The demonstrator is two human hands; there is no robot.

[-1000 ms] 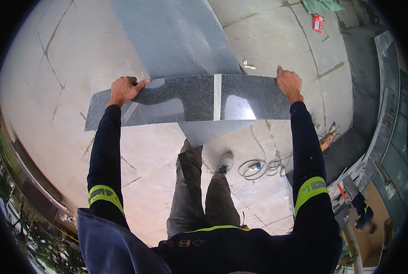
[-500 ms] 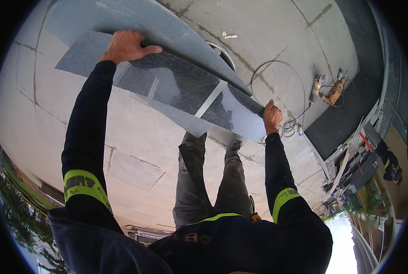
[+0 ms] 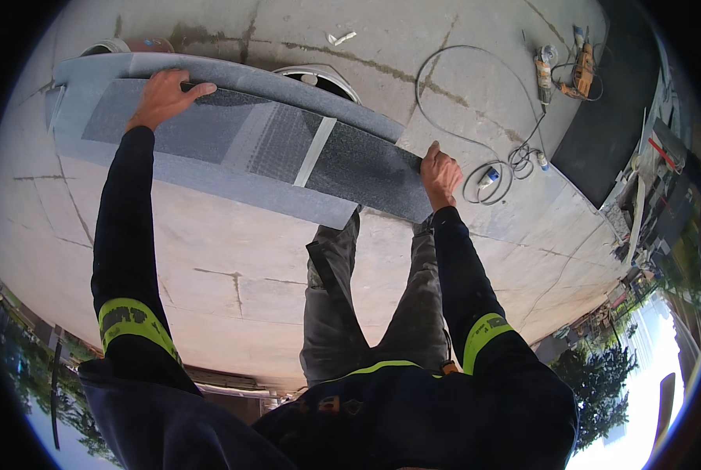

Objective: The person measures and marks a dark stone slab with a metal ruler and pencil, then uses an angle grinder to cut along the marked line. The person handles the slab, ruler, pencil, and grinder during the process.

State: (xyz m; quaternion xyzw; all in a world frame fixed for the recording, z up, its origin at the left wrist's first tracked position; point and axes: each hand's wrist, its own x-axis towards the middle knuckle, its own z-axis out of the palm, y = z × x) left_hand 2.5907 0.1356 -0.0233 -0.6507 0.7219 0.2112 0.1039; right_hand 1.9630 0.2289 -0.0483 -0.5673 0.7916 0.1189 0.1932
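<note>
Head view: a dark, glossy slab (image 3: 366, 168) spans the gap between both hands. The left hand (image 3: 166, 95) grasps its far edge towards the left end, thumb stretched along that edge; the right hand (image 3: 442, 174) is clenched on the far right corner. Its long axis runs left to right on a slant, left end farther from the body, right end nearer. A pale strip (image 3: 314, 153) crosses it the short way, right of middle.

Directly beneath lies a larger grey slab (image 3: 288, 202), showing along both long sides; whether the two touch, I cannot tell. A white-rimmed bucket (image 3: 336, 80) sits just beyond the grey slab. Well apart on the right, on the concrete floor (image 3: 248, 309), are a looped cable (image 3: 512, 166), a grinder (image 3: 544, 78) and an orange power tool (image 3: 581, 74), beside a black panel (image 3: 601, 133).
</note>
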